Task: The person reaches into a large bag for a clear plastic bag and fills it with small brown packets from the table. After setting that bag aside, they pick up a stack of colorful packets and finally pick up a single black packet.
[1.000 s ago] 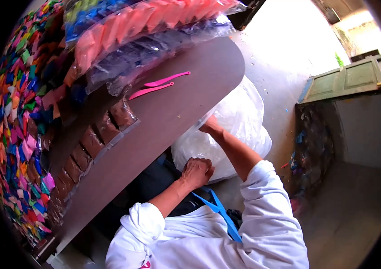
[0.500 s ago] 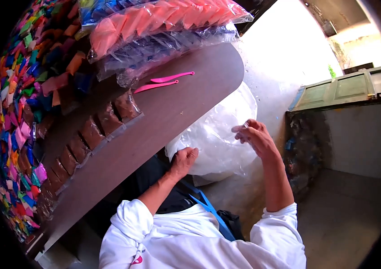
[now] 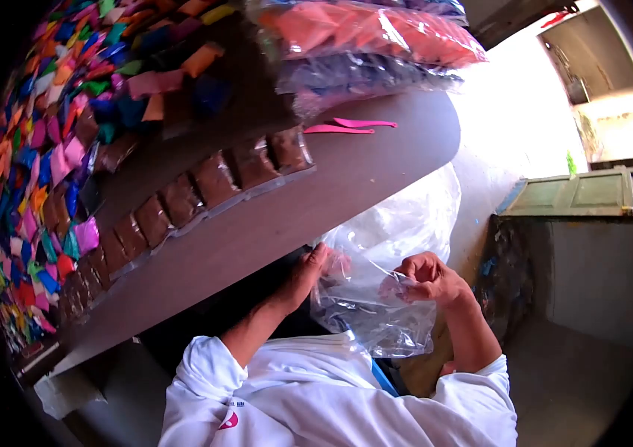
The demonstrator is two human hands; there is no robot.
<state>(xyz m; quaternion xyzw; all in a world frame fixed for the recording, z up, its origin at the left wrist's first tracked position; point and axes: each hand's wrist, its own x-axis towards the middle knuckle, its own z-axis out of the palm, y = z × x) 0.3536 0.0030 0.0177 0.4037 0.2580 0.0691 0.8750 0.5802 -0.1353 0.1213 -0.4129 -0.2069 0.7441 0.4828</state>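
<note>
A clear plastic bag (image 3: 380,320) stretches between my two hands, its lower part hanging over my lap. My left hand (image 3: 310,270) pinches its left side, close to the table's edge. On the other side, my right hand (image 3: 435,279) is closed on the bag's edge, with some fingertips seen through the film. Behind them, a large whitish translucent plastic sack (image 3: 424,212) stands on the floor against the table. Where the bag ends and the sack begins is hard to make out.
The brown table (image 3: 257,223) carries a row of brown packets (image 3: 216,179), two pink plastic knives (image 3: 342,130), bagged coral-coloured packets (image 3: 383,33) and a big heap of colourful small packets (image 3: 55,149). A green panelled door (image 3: 592,194) is at the right.
A clear bag now spans both hands, where before the right hand was raised apart over the sack. The right hand has come lower, and the view has shifted left.
</note>
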